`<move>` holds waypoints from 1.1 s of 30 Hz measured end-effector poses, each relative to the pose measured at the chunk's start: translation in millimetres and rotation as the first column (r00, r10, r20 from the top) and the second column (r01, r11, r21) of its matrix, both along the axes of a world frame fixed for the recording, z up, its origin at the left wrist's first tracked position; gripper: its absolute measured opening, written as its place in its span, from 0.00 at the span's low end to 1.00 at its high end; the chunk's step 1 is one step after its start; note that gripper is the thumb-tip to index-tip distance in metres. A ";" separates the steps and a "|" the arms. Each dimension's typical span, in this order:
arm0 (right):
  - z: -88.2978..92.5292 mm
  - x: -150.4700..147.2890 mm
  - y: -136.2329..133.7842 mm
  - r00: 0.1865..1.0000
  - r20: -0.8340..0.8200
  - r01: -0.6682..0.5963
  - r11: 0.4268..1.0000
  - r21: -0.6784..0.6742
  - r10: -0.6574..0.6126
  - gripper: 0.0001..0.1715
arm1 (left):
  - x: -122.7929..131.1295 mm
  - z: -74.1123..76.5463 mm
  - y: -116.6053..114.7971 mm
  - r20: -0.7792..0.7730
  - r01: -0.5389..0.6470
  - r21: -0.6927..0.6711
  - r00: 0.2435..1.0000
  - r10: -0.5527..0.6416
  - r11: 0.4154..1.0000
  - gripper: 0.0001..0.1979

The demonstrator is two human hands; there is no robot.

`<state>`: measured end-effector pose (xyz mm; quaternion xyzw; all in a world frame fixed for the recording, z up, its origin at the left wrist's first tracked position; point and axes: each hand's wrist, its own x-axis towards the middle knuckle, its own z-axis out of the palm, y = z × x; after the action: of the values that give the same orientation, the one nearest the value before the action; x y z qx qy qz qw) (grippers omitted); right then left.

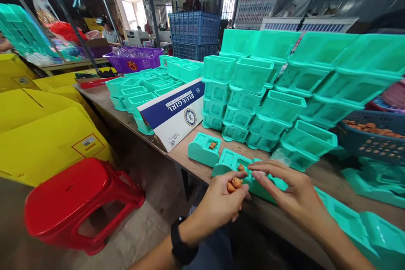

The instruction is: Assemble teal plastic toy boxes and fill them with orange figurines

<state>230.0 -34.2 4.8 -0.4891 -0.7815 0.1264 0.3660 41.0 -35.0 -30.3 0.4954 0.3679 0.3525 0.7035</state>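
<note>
My left hand [221, 198] is closed around a few small orange-brown pieces [234, 184], which look like little moulded figures; some may be hidden in the palm. Over a row of turquoise plastic bases, my right hand [286, 185] has its fingers stretched out, with nothing plainly seen in them. Close to both fingertips, another orange-brown piece [241, 168] sits in the recess of a turquoise base [226, 160]. Farther left, a separate turquoise base [202, 149] has one such piece [212, 145] in its recess. The row continues under my right forearm to further bases [344, 215].
Stacked turquoise bins [253, 76] stand behind the bases, beside a blue-and-white carton [177, 114]. A blue basket [373, 135] of orange-brown pieces is at right. A red stool [76, 198] and yellow boxes [47, 130] are at left. A person [109, 33] sits far back.
</note>
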 end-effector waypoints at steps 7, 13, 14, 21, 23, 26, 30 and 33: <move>19.2 9.3 -51.9 0.997 -0.015 -0.081 0.975 -0.205 0.079 0.10 | 30.4 6.9 -22.9 -0.077 0.124 0.365 0.992 -0.103 0.923 0.19; 15.6 67.8 -49.5 0.993 -0.056 0.082 0.937 -0.338 -0.107 0.19 | 55.8 0.1 -32.9 0.023 0.277 -0.117 0.961 -0.276 0.954 0.30; 15.0 77.4 -42.5 0.990 -0.047 0.111 0.935 -0.337 -0.134 0.21 | 58.9 -1.2 -32.9 0.050 0.264 -0.171 0.964 -0.260 0.949 0.32; -1.8 105.1 18.4 0.987 0.162 0.062 0.943 -0.328 -0.008 0.15 | 73.1 -5.9 -26.5 0.120 0.291 -0.263 0.956 -0.268 0.920 0.38; -5.7 103.1 26.0 0.986 0.168 0.037 0.947 -0.318 0.017 0.12 | 76.8 -7.1 -24.9 0.088 0.283 -0.246 0.959 -0.270 0.927 0.39; -5.7 98.4 23.8 0.985 0.170 0.046 0.957 -0.285 0.003 0.10 | 82.7 -9.9 -23.0 0.022 0.288 -0.204 0.957 -0.290 0.936 0.41; 4.5 86.3 -5.7 0.992 0.098 0.102 0.975 -0.196 -0.084 0.12 | 89.2 -14.3 -21.9 -0.040 0.267 -0.126 0.961 -0.274 0.955 0.40; 13.6 71.3 -39.5 0.998 0.003 0.065 0.952 -0.298 -0.067 0.12 | 91.9 -16.6 -24.1 -0.023 0.290 -0.076 0.956 -0.293 0.954 0.34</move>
<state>301.3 -73.6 18.4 -0.5640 -0.7356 0.2322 0.2947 132.9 -59.1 -46.9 0.5245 0.3150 0.2231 0.7589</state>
